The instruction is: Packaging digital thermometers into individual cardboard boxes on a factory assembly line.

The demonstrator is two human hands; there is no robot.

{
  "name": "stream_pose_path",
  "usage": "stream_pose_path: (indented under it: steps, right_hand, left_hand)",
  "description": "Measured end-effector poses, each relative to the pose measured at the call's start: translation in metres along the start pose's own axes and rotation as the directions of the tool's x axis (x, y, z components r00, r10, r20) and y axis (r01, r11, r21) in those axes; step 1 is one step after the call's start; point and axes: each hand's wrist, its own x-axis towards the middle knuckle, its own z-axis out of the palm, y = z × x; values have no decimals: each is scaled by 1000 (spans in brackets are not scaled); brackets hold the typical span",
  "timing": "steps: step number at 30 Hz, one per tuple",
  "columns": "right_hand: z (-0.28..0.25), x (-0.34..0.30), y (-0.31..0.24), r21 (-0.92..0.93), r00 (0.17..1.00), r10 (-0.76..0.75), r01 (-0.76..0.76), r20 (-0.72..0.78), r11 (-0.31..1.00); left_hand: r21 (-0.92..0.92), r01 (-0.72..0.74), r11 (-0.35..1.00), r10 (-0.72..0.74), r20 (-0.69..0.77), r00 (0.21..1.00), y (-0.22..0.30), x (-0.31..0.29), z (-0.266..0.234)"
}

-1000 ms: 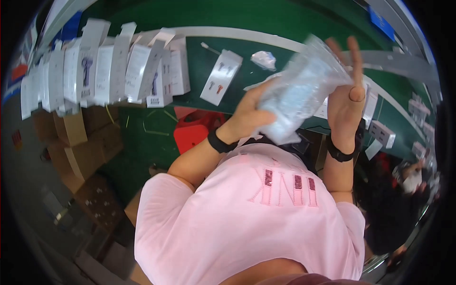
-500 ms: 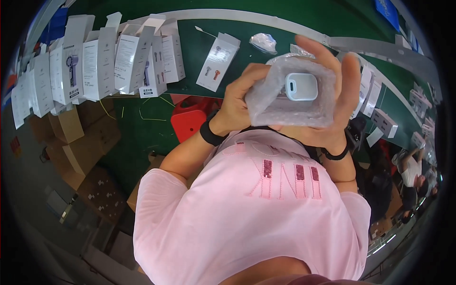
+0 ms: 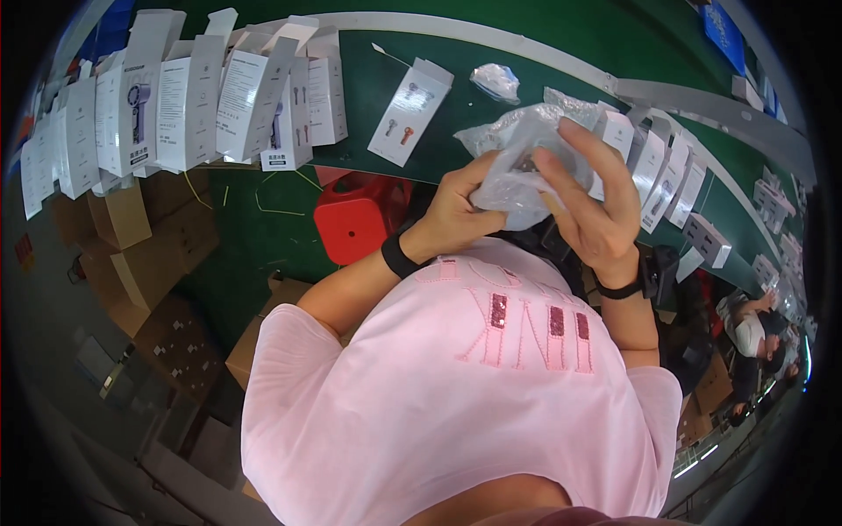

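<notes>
Above the table's near edge I hold a translucent bubble-wrap bag (image 3: 517, 188), its mouth drawn in and crumpled. My left hand (image 3: 454, 203) grips its left side, thumb below and fingers behind. My right hand (image 3: 596, 206) is at the opening, index and middle fingers bent over the plastic and thumb against it. The pale device inside is almost wholly hidden by film and fingers. Beyond the bag lies more crumpled clear plastic (image 3: 491, 131). A white printed carton (image 3: 410, 114) with its flap up lies on the green table to the left of the bag.
Several open white cartons (image 3: 189, 110) stand in a row at the left. More cartons (image 3: 667, 180) line the right side. A small clear plastic bundle (image 3: 495, 81) sits near the far rail (image 3: 491, 39). Below are a red stool (image 3: 351, 219) and brown boxes (image 3: 149, 254).
The bag's wide mouth has been drawn in, covering the pale device seen inside before. My right fingers moved from the bag's outer side onto its opening.
</notes>
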Motion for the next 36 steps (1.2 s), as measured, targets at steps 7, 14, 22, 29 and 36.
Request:
stream_pose_path:
  steps: [7, 14, 22, 29, 36]
  right_hand:
    - [9, 9, -7, 280, 931, 127, -28, -343, 960]
    - [-18, 14, -13, 25, 999, -43, 43, 31, 999]
    - [5, -29, -1, 704, 902, 432, -296, -18, 646]
    - [-8, -39, 17, 869, 916, 60, -396, 397, 297]
    - [-26, -85, 38, 959, 669, 711, -281, 217, -28]
  left_hand:
    - [153, 75, 985, -72, -24, 997, 28, 17, -5]
    - [282, -242, 929, 249, 12, 969, 28, 9, -2]
    - [-12, 60, 998, -57, 195, 979, 11, -9, 1]
    - [-55, 333, 941, -276, 445, 852, 1, 0, 15]
    - [757, -80, 648, -59, 156, 986, -24, 47, -35]
